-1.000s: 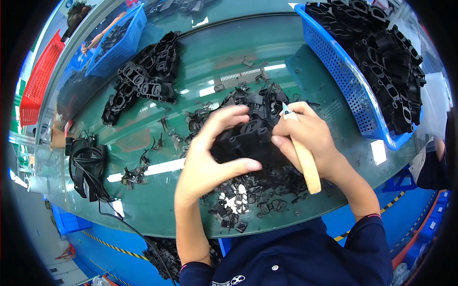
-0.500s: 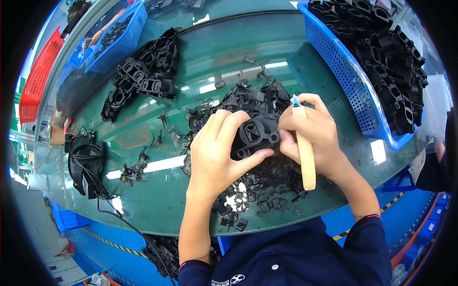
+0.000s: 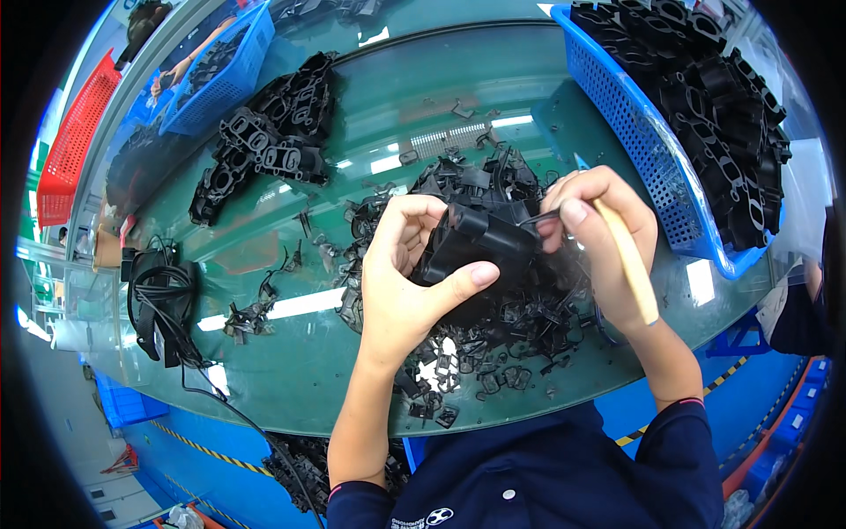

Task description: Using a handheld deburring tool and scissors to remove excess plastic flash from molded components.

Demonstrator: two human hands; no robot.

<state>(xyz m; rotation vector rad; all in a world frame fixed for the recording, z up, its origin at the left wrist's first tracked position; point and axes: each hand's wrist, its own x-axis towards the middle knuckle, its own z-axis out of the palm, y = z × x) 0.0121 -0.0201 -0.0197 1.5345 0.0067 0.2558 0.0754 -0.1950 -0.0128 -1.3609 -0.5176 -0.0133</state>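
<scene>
My left hand (image 3: 397,273) is wrapped round a black moulded plastic part (image 3: 485,242), its thumb along the near side. A smooth rounded face of the part is turned up. At its right, my right hand (image 3: 608,234) pinches a thin dark piece (image 3: 539,216) that reaches to the part; whether the two are joined I cannot tell. The same hand keeps a slim tool with a pale yellow handle (image 3: 627,264) tucked in it. A blue pointed tip shows past the fingers. Under both hands lies a heap of black plastic scraps (image 3: 476,176).
At the right stands a blue basket (image 3: 630,132) full of black parts. More black moulded parts (image 3: 273,132) are stacked on the green table (image 3: 264,370) at the back left. A black device with coiled cable (image 3: 163,295) sits at the left, its cord running over the front edge.
The black part has been turned, so its opening no longer faces up. My right hand has moved right and rolled, and the tool's handle has swung right with it.
</scene>
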